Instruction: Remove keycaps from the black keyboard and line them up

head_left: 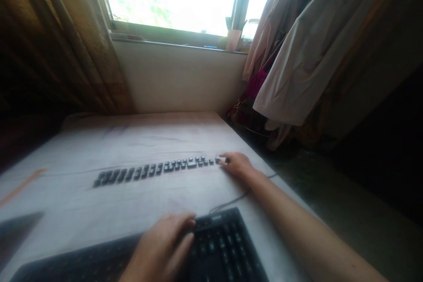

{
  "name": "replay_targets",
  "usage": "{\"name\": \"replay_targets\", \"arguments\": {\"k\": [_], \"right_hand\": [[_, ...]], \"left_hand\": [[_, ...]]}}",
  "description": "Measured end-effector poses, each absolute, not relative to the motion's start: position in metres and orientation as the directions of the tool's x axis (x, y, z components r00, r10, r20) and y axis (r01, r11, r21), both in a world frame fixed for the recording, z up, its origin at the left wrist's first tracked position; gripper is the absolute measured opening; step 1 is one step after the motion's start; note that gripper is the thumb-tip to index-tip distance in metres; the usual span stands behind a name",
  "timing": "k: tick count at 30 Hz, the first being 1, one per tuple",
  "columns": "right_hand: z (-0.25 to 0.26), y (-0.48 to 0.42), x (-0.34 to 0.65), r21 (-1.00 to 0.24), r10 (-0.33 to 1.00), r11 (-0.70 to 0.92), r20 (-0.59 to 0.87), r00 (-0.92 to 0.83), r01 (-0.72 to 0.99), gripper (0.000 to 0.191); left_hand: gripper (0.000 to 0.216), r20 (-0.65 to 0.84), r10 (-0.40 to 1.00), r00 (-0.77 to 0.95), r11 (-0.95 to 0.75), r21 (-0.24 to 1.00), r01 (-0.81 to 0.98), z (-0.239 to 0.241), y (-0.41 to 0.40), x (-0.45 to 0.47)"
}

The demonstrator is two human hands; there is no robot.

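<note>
A black keyboard [228, 246] lies in front of me, partly cut off by the bottom edge of the view. My left hand [165, 242] is over its middle, fingertips near the far edge, with a gap between thumb and fingers; whether it presses on the keys is blurred. Beyond the keyboard, several loose dark keycaps [152, 169] stand in a long double row on the pale sheet. My right hand [236, 164] reaches to the right end of that row. Its thumb and finger pinch a small keycap [217, 157], touching or just above the cloth.
The keyboard's cable [231, 202] runs under my right forearm. An orange strip [24, 185] and a dark flat object [18, 231] lie at left. Behind the sheet-covered surface [172, 128] are a curtain [66, 44], a bright window [175, 0] and hanging clothes [297, 61].
</note>
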State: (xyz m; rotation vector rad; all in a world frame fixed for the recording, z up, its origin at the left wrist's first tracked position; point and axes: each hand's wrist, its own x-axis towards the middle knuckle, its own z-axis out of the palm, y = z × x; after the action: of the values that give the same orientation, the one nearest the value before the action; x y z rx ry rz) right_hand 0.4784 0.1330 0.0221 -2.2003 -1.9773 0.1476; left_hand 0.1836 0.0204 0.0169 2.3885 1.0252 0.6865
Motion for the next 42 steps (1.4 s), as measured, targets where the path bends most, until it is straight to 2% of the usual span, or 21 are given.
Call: {"name": "replay_targets", "arguments": {"k": [7, 17, 27, 34, 39, 42], "right_hand": [[0.02, 0.135, 0.47, -0.155, 0.997, -0.043, 0.05, 0.051, 0.987, 0.027], [0.021, 0.137, 0.474, -0.047, 0.998, 0.055, 0.014, -0.055, 0.997, 0.03], [0.022, 0.135, 0.474, -0.059, 0.997, 0.072, 0.013, -0.071, 0.996, 0.031], [0.019, 0.133, 0.479, -0.208, 0.997, 0.056, 0.07, -0.043, 0.976, 0.033], [0.029, 0.127, 0.485, -0.45, 0.985, 0.041, 0.167, 0.039, 0.892, 0.032], [0.039, 0.109, 0.486, -0.621, 0.979, 0.064, 0.192, 0.073, 0.781, 0.05]], "left_hand": [[0.031, 0.246, 0.76, 0.601, -0.611, 0.584, 0.534, 0.014, 0.019, 0.181], [0.029, 0.254, 0.753, 0.606, -0.618, 0.587, 0.523, 0.016, 0.021, 0.183], [0.031, 0.279, 0.748, 0.603, -0.63, 0.585, 0.51, 0.014, 0.02, 0.181], [0.032, 0.298, 0.744, 0.598, -0.64, 0.574, 0.511, 0.015, 0.021, 0.183], [0.029, 0.293, 0.749, 0.594, -0.635, 0.573, 0.518, 0.016, 0.021, 0.182], [0.029, 0.293, 0.757, 0.585, -0.631, 0.564, 0.534, 0.018, 0.021, 0.18]]}}
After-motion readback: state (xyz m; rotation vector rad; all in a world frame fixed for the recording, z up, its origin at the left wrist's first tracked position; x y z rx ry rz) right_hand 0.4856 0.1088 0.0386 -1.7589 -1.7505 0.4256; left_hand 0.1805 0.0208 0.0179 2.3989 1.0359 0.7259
